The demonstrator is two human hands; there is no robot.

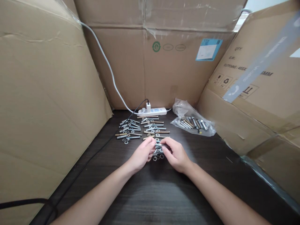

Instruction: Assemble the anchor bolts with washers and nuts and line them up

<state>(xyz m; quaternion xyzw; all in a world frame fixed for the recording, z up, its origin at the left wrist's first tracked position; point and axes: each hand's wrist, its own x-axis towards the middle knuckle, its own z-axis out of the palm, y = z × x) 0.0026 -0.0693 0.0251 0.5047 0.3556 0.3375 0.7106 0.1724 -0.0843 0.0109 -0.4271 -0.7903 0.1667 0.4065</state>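
Note:
My left hand (143, 152) is closed, its fingertips pressed together at the left end of a silvery metal bolt (158, 145). From the other side, my right hand (175, 153) pinches the same bolt between thumb and forefinger. The fingers cover both ends of the bolt. Just below it, between the hands, lie several nuts and washers (157, 150). Beyond the hands are rows of long bolts and sleeves (156, 129), some silvery and some brass-coloured, with nuts and washers among them. Another group of such parts (129, 129) lies to the left.
A clear plastic bag (185, 109) holding several bolts lies at the back right. Behind the parts sits a white power strip (156, 111) with a plugged-in charger. A black cable (98, 152) crosses the dark table on the left. Cardboard boxes (126, 68) wall in the table.

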